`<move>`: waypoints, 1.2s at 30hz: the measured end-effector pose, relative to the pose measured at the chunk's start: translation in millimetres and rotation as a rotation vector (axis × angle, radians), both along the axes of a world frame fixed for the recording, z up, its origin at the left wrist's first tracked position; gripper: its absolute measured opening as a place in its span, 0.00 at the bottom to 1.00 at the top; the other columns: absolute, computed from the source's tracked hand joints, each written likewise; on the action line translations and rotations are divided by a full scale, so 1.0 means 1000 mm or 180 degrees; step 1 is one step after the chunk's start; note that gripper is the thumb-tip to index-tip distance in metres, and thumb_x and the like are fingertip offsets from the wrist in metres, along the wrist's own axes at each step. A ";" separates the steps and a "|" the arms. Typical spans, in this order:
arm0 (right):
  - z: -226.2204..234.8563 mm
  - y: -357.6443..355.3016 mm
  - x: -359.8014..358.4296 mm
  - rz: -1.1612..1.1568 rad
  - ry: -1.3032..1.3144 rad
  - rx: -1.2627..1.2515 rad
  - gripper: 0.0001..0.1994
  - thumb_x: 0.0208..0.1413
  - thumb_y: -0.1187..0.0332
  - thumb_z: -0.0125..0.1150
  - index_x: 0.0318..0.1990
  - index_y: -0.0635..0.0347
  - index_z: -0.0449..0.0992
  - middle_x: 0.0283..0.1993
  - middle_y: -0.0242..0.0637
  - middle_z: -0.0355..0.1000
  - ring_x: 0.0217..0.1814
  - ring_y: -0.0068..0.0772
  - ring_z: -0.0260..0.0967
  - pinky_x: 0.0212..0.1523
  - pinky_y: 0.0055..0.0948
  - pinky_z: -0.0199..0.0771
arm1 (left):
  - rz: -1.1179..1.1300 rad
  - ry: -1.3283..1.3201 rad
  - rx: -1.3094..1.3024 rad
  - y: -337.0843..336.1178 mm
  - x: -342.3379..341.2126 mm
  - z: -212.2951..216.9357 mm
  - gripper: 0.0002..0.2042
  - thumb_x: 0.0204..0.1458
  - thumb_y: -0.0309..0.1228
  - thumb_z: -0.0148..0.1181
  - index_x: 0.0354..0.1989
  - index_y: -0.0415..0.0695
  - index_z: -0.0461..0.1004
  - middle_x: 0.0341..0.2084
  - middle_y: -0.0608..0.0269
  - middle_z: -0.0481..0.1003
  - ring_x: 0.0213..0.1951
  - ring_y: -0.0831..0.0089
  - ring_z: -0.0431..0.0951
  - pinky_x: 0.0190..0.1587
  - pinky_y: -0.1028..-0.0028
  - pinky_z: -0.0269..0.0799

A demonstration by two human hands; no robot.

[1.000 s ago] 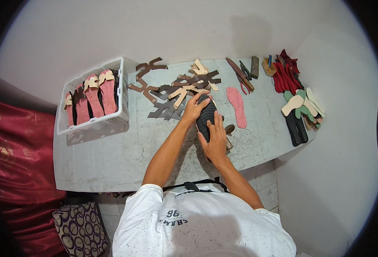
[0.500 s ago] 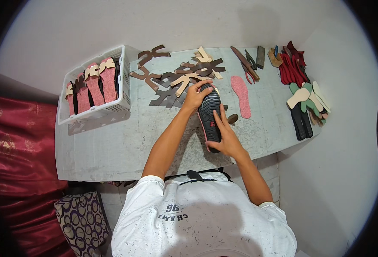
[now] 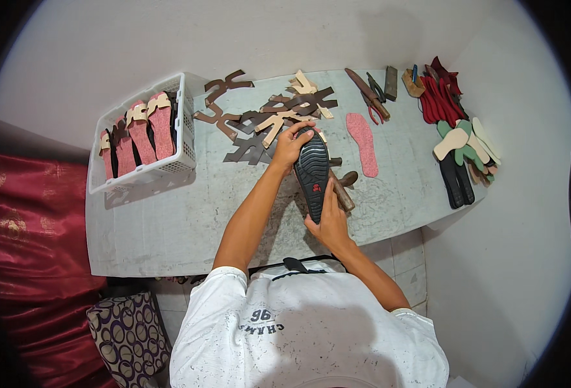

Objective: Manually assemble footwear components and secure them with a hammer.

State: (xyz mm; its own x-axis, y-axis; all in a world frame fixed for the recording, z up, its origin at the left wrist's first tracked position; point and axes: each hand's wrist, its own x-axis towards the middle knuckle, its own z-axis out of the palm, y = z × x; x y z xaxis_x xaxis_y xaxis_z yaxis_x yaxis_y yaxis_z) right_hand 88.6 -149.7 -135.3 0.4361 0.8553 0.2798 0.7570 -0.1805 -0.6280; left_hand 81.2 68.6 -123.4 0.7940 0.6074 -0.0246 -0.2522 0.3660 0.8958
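Note:
A sandal [image 3: 312, 169] is held over the table with its black ridged sole turned up. My left hand [image 3: 288, 147] is closed round its far end, thumb lying on the sole. At the near end, my right hand [image 3: 331, 226] grips the heel, fingers along the right edge. The sandal's upper side faces down and is mostly hidden; a bit of cream strap shows by the far end. Just right of it lies a hammer [image 3: 342, 196] with a wooden handle, partly covered by the sandal and hand. Farther right, a pink insole [image 3: 362, 145] lies flat.
Brown, grey and cream cut straps [image 3: 254, 121] lie heaped beyond my hands. A white basket [image 3: 186, 139] of pink sandals stands left. Far right are a knife [image 3: 361, 84], pliers [image 3: 377, 111], a dark block [image 3: 391, 84], red pieces [image 3: 435, 103], assorted insoles [image 3: 455, 143] and black soles [image 3: 453, 184].
My right hand has slid down to the heel and closed round it, where its fingers lay spread across the sole. The sandal has shifted slightly left, showing more of the hammer handle.

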 end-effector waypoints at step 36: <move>-0.018 0.020 0.059 -0.0595 -0.0439 -0.0995 0.19 0.49 0.70 0.62 0.47 0.64 0.66 0.43 0.51 0.62 0.47 0.55 0.65 0.40 0.47 0.72 | -0.0151 0.0982 -0.0580 0.016 -0.007 0.026 0.08 0.53 0.24 0.59 0.40 0.37 0.78 0.31 0.60 0.79 0.31 0.74 0.79 0.33 0.75 0.76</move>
